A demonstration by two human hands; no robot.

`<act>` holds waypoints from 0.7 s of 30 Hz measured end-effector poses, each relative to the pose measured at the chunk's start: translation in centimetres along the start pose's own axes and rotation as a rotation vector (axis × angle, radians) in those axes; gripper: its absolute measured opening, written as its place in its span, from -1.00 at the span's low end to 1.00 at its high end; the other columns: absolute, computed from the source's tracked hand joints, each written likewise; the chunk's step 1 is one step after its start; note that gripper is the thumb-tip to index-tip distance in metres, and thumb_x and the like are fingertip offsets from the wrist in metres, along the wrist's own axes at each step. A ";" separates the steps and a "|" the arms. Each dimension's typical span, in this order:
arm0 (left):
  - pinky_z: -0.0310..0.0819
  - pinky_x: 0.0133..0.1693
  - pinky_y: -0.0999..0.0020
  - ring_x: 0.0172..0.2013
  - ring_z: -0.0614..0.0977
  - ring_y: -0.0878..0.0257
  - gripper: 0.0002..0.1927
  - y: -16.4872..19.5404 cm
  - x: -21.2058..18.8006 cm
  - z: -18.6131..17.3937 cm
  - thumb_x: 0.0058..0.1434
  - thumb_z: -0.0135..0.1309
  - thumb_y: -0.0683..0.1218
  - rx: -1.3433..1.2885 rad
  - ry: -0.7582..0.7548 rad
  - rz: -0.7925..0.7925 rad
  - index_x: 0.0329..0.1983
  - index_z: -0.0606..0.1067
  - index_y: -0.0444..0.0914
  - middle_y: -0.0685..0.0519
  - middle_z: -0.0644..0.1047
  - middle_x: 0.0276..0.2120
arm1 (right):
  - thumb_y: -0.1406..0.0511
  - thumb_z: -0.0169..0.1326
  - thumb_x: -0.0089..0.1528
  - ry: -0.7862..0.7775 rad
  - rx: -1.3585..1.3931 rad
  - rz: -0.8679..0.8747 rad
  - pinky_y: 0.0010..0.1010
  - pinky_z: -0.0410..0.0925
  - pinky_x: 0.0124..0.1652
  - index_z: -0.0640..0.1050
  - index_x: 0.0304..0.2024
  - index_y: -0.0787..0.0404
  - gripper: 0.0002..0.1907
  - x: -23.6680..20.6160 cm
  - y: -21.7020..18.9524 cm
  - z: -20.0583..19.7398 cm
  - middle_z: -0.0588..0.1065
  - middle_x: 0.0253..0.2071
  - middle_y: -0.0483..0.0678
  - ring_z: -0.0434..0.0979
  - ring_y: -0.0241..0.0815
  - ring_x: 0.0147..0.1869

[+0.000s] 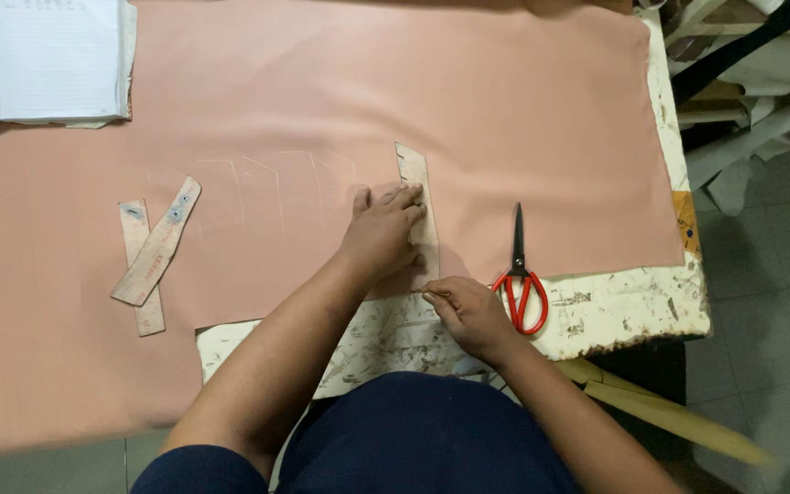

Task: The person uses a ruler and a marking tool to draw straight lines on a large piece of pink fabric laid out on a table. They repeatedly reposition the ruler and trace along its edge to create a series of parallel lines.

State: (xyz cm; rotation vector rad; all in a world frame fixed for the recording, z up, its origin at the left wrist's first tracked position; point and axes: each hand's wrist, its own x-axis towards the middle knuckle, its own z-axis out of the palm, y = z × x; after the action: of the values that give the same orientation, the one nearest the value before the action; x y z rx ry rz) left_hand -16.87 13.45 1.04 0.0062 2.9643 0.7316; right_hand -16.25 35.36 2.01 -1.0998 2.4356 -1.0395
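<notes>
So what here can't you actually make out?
Head view only:
- Marking tool in the right hand: too small, fingers cover it.
- Middle of the pattern strip: under the left hand.
- Open book: cut by the top-left edge.
- Chalk lines on the pink cloth: faint.

— Where does the left hand point(384, 230) sit?

— Palm down, flat, fingers pressed together and pointing away from the body, the thumb spread off to its own side. The wrist is straight, and the bare forearm runs back diagonally toward the lower left, up to a dark blue short sleeve.

— And the right hand point(468, 311)?

— Closer to the body, just beside the left wrist. Its fingers curl inward and the thumb and forefinger pinch together at the tip, pointing left. The knuckles face up.

— The right arm?

— Bare too, bent, coming in from the lower right. Both elbows stay out wide.
</notes>
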 end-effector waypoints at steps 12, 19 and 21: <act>-0.12 0.31 -0.35 0.37 0.31 0.22 -0.62 -1.1 0.1 1.7 0.24 0.03 -0.09 -0.061 0.124 0.007 0.14 0.56 -0.05 0.18 0.33 0.38 | 0.25 0.11 0.30 -0.003 -0.095 -0.070 -0.20 0.43 -0.11 0.61 -0.18 0.19 -0.84 2.4 -0.9 0.0 0.60 -0.23 0.02 0.60 0.05 -0.14; -0.24 0.37 -0.35 0.41 0.28 0.27 -0.62 -0.8 0.1 0.8 0.27 -0.06 -0.08 -0.112 0.068 -0.057 0.13 0.57 -0.02 0.21 0.32 0.40 | 0.28 0.09 0.31 0.185 -0.126 -0.188 -0.15 0.40 -0.08 0.57 -0.15 0.24 -0.84 7.2 0.2 -0.3 0.56 -0.21 0.07 0.56 0.12 -0.10; -0.29 0.38 -0.35 0.44 0.22 0.25 -0.60 -0.2 0.0 0.7 0.28 -0.06 -0.01 -0.085 0.015 -0.100 0.18 0.51 -0.05 0.19 0.26 0.44 | 0.30 0.07 0.32 0.188 -0.064 -0.073 -0.15 0.40 -0.07 0.54 -0.17 0.25 -0.86 6.8 0.6 -0.9 0.53 -0.22 0.06 0.56 0.11 -0.10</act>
State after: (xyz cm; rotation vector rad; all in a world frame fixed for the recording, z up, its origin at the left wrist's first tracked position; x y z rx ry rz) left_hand -16.85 13.58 0.28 -0.1527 2.9201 0.8464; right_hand -21.60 31.05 2.53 -1.1680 2.6089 -1.1431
